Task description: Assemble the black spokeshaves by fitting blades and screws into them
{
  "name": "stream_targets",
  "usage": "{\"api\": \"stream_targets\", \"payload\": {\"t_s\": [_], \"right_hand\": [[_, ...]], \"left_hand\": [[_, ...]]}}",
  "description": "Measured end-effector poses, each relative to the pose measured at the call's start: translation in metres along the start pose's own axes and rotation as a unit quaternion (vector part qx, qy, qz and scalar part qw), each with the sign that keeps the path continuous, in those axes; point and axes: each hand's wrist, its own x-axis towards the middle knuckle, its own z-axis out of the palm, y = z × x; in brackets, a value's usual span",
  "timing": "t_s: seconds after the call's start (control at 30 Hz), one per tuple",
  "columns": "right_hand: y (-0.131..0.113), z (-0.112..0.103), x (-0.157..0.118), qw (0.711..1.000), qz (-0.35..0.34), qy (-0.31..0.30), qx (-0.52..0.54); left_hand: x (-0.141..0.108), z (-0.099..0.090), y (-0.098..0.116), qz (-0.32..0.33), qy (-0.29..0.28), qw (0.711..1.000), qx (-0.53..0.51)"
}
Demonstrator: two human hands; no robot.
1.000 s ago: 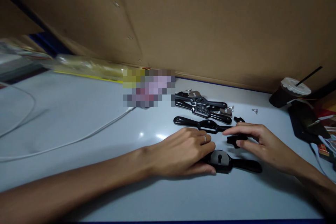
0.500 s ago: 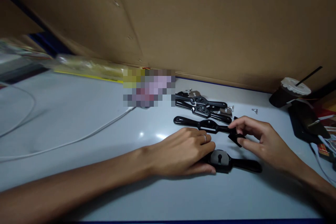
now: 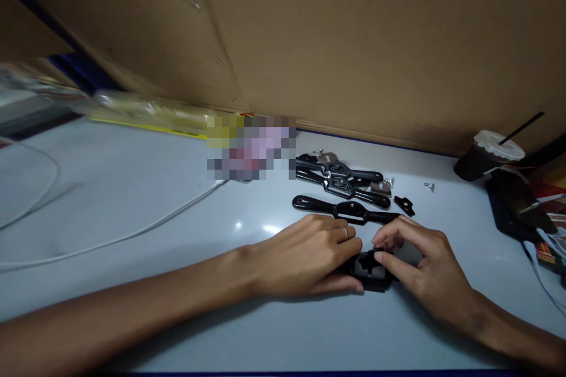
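My left hand is closed on the left end of a black two-handled tool lying near the front of the table. A grey blade with a slot sits in the tool's middle. Over that blade, my right hand pinches a small black plate between thumb and fingers. Behind my hands lies another black tool body, and a black plate rests beyond its right end. Two more black tools are farther back, beside grey blades.
Small silver screws lie at the back right. A lidded cup with a straw and a black case stand at the right. A white cable crosses the left, and a plastic-wrapped yellow item lies along the back.
My right hand has moved left and nearer with a black plate, from beside the second tool to the blade of the front tool. My left hand has stayed in place.
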Motion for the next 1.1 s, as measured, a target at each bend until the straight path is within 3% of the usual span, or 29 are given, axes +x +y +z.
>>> {"api": "stream_targets", "payload": {"t_s": [0.2,0.37,0.53,0.67,0.8,0.87,1.0,1.03,1.1], "right_hand": [[-0.004,0.002,-0.002,0.995,-0.092,-0.014,-0.047],[-0.004,0.004,-0.003,0.973,-0.205,-0.023,-0.108],[-0.001,0.004,-0.003,0.956,-0.255,-0.027,-0.141],[-0.001,-0.002,-0.005,0.935,-0.299,-0.002,-0.191],[-0.014,-0.002,0.001,0.906,-0.342,0.062,-0.243],[-0.029,0.009,0.009,0.878,-0.41,0.053,-0.243],[-0.065,0.056,0.036,0.8,-0.551,-0.052,-0.231],[-0.074,0.07,0.043,0.783,-0.573,-0.073,-0.23],[-0.09,0.095,0.056,0.777,-0.56,-0.139,-0.252]], "left_hand": [[0.001,-0.002,0.001,-0.004,-0.001,1.0,-0.001],[0.001,0.0,0.0,-0.003,-0.002,1.0,-0.006],[0.001,0.0,-0.001,-0.007,-0.014,1.0,-0.016],[0.001,-0.001,0.0,-0.019,-0.031,0.999,-0.016],[0.001,-0.001,0.0,-0.023,-0.04,0.999,-0.029],[0.0,-0.001,0.0,-0.017,-0.033,0.999,-0.04],[-0.001,0.0,-0.002,-0.008,-0.02,1.0,0.005],[0.0,0.001,-0.003,-0.004,-0.009,1.0,0.027],[0.001,0.005,-0.006,0.025,0.023,0.998,0.043]]}}
